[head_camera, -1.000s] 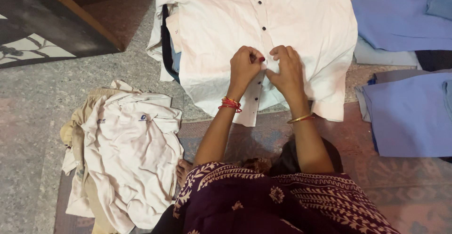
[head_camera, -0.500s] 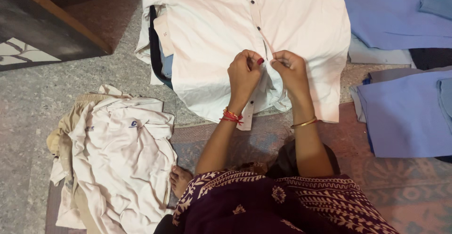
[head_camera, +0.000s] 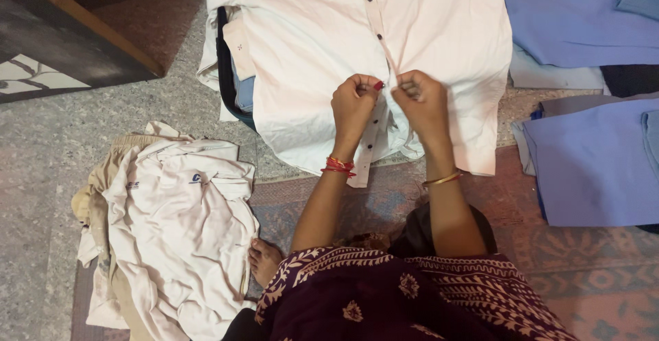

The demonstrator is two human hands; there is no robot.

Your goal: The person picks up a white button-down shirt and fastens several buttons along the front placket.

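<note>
Left hand: I see my left hand (head_camera: 355,104) closed in a pinch on the button strip of the white shirt (head_camera: 316,46), fingers curled in, nails painted red. Red thread bangles sit on this wrist.
Right hand: my right hand (head_camera: 420,100) is also closed, its fingers pinching the other edge of the same strip. It is just beside the left hand, the fingertips almost touching. A thin gold bangle is on this wrist.
White shirt: it lies spread flat, front side up, on top of a small stack of clothes on the floor, straight in front of me. Dark buttons run down its middle line. The lower part of the strip, under my hands, is a little lifted and wrinkled.
Button: I cannot tell if a button is between my fingers, the hands hide it.
Pile on the left: a crumpled heap of white and beige clothes (head_camera: 171,224) rests on the grey stone floor (head_camera: 41,155), well apart from the shirt.
Right side: blue folded clothes (head_camera: 590,162) lie on the floor near the shirt.
Rug: a patterned rug (head_camera: 384,197) lies under my arms.
</note>
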